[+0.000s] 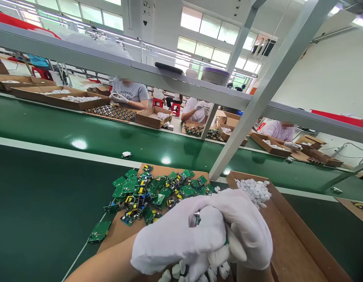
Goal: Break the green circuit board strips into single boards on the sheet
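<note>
Both my hands wear white gloves and are brought together at the lower middle of the head view. My left hand (172, 235) is closed, its fingers curled round a small green circuit board (227, 239). Only slivers of that board show between the gloves. Against it from the right, my right hand (250, 231) is closed too, fingers bent over the same board. Below the hands lie several small white pieces (175, 271), partly covered by the gloves. Just beyond, a heap of green circuit boards (158, 192) with yellow and black parts rests on a cardboard sheet (117, 235).
At right stands a shallow cardboard box (293, 235) with white pieces (253, 191) in its far corner. A green conveyor belt (96, 137) crosses beyond, carrying a board (126, 155). A slanted metal post (246, 129) rises near the box. Several gloved co-workers sit across the belt.
</note>
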The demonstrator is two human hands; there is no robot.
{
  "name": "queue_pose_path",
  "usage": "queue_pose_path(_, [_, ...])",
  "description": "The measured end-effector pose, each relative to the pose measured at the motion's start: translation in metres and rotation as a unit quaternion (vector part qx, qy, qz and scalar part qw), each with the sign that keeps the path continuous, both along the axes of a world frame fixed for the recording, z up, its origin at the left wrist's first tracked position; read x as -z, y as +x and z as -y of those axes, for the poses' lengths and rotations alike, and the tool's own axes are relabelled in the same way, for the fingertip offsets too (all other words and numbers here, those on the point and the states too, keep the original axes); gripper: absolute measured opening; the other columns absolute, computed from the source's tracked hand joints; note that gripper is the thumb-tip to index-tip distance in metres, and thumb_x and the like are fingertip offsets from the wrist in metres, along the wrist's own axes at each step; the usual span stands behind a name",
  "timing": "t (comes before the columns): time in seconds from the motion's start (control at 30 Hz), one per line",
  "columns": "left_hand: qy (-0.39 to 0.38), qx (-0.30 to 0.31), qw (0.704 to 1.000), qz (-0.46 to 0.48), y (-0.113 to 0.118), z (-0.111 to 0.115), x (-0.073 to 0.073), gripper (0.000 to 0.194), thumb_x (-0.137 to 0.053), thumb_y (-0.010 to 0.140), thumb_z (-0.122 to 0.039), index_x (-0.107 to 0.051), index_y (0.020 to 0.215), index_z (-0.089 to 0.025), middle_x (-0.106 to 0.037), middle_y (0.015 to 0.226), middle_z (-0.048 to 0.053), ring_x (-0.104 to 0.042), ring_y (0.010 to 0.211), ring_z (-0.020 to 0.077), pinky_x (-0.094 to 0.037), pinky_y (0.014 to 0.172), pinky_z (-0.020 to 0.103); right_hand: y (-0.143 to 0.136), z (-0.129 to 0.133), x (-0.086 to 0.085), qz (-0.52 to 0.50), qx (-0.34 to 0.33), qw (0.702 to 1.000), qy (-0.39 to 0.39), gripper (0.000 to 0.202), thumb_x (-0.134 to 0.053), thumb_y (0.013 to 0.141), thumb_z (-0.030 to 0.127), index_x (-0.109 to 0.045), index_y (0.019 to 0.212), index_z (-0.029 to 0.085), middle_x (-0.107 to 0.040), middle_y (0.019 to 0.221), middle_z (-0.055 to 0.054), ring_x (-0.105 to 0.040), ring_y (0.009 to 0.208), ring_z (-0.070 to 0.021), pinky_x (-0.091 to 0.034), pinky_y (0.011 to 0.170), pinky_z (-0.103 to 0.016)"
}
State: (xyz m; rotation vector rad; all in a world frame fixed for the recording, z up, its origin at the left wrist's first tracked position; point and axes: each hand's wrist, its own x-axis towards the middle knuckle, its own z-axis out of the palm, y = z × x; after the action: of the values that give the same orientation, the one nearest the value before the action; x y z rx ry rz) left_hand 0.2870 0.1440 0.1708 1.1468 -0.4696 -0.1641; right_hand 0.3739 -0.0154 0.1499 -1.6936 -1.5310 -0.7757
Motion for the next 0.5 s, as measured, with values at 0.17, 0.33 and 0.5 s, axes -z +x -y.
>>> queue_pose_path(0.17, [0.064, -0.034, 0.996, 0.041, 0.003, -0.002, -0.011, 0.011, -0.058, 0.077, -0.025, -0.057, 0.079, -0.015, -0.055, 0.085, 0.003, -0.046, 0.07, 0.0114, -0.043, 0.067, 0.025, 0.002, -0.011, -0.016, 0.079, -0.052, 0.995, 0.034, 0.033, -0.054, 0.095, 0.025, -0.058, 0.127, 0.022, -0.068, 0.088, -0.005, -0.066, 0.085, -0.0185, -0.06, 0.072, -0.03])
queue_pose_path(0.33, [0.102, -0.044, 0.992, 0.059, 0.005, -0.006, -0.011, 0.015, -0.057, 0.067, -0.013, -0.043, 0.073, -0.017, -0.038, 0.079, -0.002, -0.034, 0.071, 0.0102, -0.03, 0.059, 0.022, -0.007, -0.022, -0.007, 0.1, 0.014, 0.991, 0.085, 0.019, -0.058, 0.091, 0.023, -0.065, 0.109, 0.026, -0.067, 0.084, -0.005, -0.064, 0.072, -0.0184, -0.055, 0.057, -0.03])
queue_pose_path(0.5, [0.158, -0.065, 0.979, 0.108, 0.003, -0.011, -0.008, 0.014, -0.057, 0.074, -0.009, -0.046, 0.077, -0.017, -0.041, 0.081, -0.003, -0.037, 0.071, 0.0087, -0.034, 0.063, 0.021, -0.01, -0.025, 0.002, 0.087, 0.029, 0.983, 0.16, 0.018, -0.057, 0.091, 0.02, -0.066, 0.104, 0.028, -0.065, 0.082, -0.005, -0.063, 0.071, -0.0196, -0.056, 0.058, -0.033])
